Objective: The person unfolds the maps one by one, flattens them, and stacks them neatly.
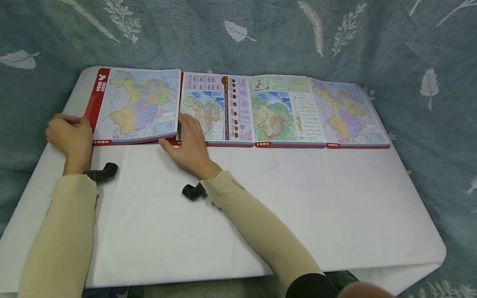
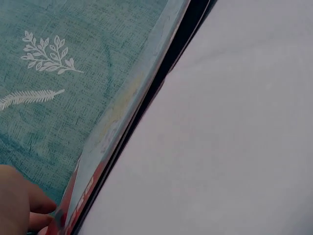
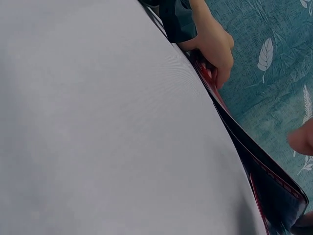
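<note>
- Fold-out map (image 1: 218, 109) spread right across the upper half of the frame, along the far side of the white table (image 1: 261, 219)!
- Out at the left, the left grip (image 1: 71, 134) is closed, pinching the red strip (image 1: 97, 93).
- And the right grip (image 1: 191, 145), just left of centre: loosely spread, thumb apart from fingers, touching the leftmost panel (image 1: 143, 105) round its raised lower-right corner.

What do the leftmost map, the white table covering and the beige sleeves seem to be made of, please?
The leftmost map: probably coated paper or thin plastic, smooth; its lower edge looks thin and slightly curved. The white table covering: likely matte cloth, given faint creases. The beige sleeves: apparently soft, matte fabric, given their small wrinkles; fibre unclear.
</note>
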Demonstrator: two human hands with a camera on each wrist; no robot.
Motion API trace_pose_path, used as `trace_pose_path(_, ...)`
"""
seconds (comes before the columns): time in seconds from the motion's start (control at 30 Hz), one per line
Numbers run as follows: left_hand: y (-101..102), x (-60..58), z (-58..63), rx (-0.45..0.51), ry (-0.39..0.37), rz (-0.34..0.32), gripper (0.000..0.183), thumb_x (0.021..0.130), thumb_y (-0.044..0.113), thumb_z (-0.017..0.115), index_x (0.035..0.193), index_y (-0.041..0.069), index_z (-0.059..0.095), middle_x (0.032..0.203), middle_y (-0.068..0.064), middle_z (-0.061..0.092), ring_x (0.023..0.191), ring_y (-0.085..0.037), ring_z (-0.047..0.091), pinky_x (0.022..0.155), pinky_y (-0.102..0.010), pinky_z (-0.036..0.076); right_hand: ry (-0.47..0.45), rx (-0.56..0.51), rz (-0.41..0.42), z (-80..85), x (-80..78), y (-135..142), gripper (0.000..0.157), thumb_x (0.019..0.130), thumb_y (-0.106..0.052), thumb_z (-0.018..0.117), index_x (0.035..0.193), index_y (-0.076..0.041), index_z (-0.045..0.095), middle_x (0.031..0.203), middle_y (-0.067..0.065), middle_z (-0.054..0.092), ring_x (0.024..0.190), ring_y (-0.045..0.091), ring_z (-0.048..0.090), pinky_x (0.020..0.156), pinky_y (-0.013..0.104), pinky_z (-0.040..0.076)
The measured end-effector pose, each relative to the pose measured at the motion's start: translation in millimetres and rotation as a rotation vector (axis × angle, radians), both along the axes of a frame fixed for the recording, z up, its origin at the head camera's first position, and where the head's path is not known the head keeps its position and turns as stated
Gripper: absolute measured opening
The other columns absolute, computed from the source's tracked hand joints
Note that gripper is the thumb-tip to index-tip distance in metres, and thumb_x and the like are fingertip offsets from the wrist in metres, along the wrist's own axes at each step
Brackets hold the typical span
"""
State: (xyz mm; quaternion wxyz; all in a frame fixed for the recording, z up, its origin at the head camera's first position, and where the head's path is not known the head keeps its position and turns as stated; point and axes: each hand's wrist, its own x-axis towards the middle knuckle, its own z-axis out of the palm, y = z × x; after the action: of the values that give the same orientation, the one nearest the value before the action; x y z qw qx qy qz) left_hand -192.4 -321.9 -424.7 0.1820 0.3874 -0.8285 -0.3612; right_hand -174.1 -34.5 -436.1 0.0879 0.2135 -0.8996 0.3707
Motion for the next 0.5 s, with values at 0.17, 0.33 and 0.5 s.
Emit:
trace_pose_path(0.17, 9.4, -1.5, -3.8, -0.03, 0.018, -0.046, 0.043, 0.105, 0.032, 0.054, 0.127, 0.0, 0.07, 0.095, 0.001, 0.053, 0.123, -0.024, 0.054, 0.108, -0.039, 0.037, 0.008, -0.027, -0.043, 0.7, 2.6, 7.0, 0.081, 0.095, -0.041, 0.073, 0.155, 0.005, 0.043, 0.161, 0.018, 0.045, 0.155, 0.03, 0.036, 0.128, 0.037, 0.025)
trace_pose_path(0.33, 17.9, -1.4, -6.2, -0.066, 0.044, -0.105, 0.043, 0.105, 0.033, 0.054, 0.126, 0.0, 0.071, 0.098, -0.005, 0.058, 0.101, -0.011, 0.047, 0.097, -0.033, 0.038, 0.021, -0.045, -0.069, 0.7, 3.9, 15.9, 0.081, 0.095, -0.041, 0.072, 0.155, 0.005, 0.043, 0.16, 0.019, 0.046, 0.154, 0.03, 0.036, 0.128, 0.037, 0.024)
trace_pose_path(0.5, 25.2, 0.4, -7.6, -0.059, 0.052, -0.145, 0.043, 0.105, 0.034, 0.054, 0.127, 0.0, 0.071, 0.106, -0.01, 0.063, 0.098, -0.008, 0.045, 0.091, -0.028, 0.036, -0.008, -0.025, -0.089, -0.2, 4.3, 24.7, 0.083, 0.096, -0.043, 0.071, 0.157, 0.005, 0.041, 0.162, 0.019, 0.043, 0.156, 0.031, 0.033, 0.129, 0.038, 0.023)
